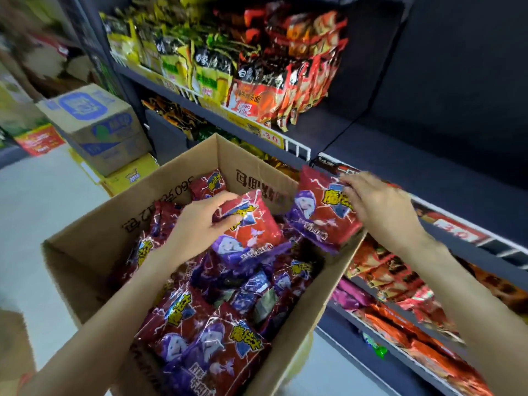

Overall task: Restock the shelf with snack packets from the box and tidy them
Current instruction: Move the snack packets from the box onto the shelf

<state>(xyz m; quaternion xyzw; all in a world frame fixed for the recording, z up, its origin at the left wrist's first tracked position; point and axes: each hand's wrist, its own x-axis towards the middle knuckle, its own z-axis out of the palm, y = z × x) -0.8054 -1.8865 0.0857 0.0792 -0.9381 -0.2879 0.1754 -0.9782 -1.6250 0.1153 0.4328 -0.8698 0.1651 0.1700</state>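
An open cardboard box in front of me holds several red and purple snack packets. My left hand grips one red packet by its upper left corner, just above the pile in the box. My right hand pinches a second red packet at its right edge, holding it over the box's right rim beside the dark shelf. That shelf level to the right looks bare behind its wire rail.
Upper shelf carries rows of yellow-green and red noodle packets behind a price strip. Lower shelves at right hold orange and pink packets. Stacked cartons stand on the pale floor at left.
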